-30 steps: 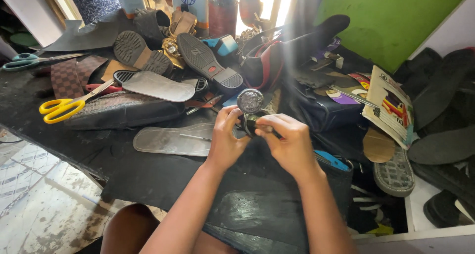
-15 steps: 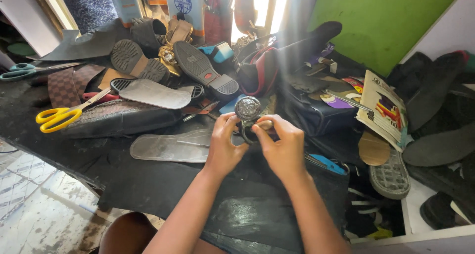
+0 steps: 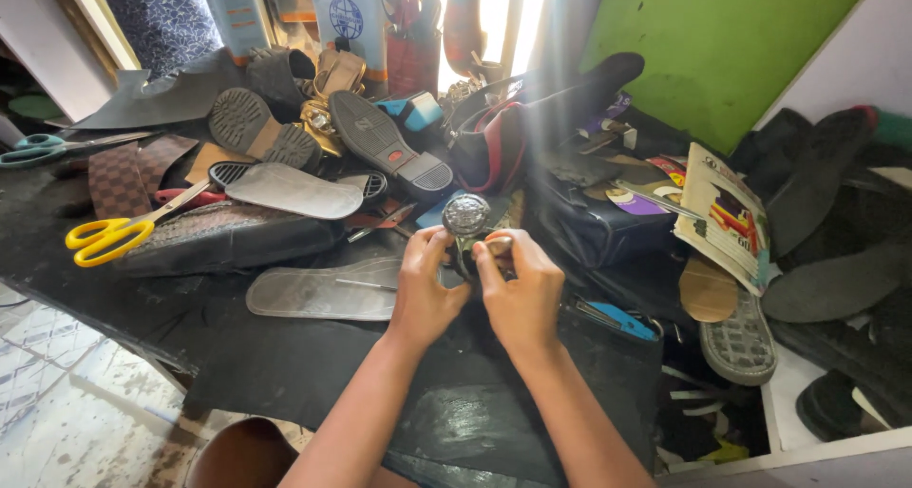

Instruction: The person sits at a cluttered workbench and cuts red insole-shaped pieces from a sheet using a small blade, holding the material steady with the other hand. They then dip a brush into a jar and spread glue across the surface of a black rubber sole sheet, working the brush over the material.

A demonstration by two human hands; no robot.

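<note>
Holding: small round metal piece (image 3: 466,214) with a faceted silvery face, pinched from both sides above the counter (image 3: 114,298)
Left hand (image 3: 424,281): curled shut on the round metal piece's left side, thumb and fingers pressed in at its lower edge
Right hand (image 3: 516,281): closed against the same piece from the right, fingertips bent onto the stem under the round face
Changed since a second ago: barely anything; both hands in the same close pinch, piece at the same height, only small finger shifts and a slight drift of the view
Meaning: fine fiddling on the piece under way, grip steady, nothing set down or picked up
Position of piece: raised just over the grey insole (image 3: 323,293), in front of the black bag (image 3: 589,227)
Nearby left: yellow-handled scissors (image 3: 109,236) lying flat, well apart from the hands
Nearby right: folded printed leaflet (image 3: 727,222) propped on dark soles
Behind: heap of shoe soles and heels, untouched
</note>
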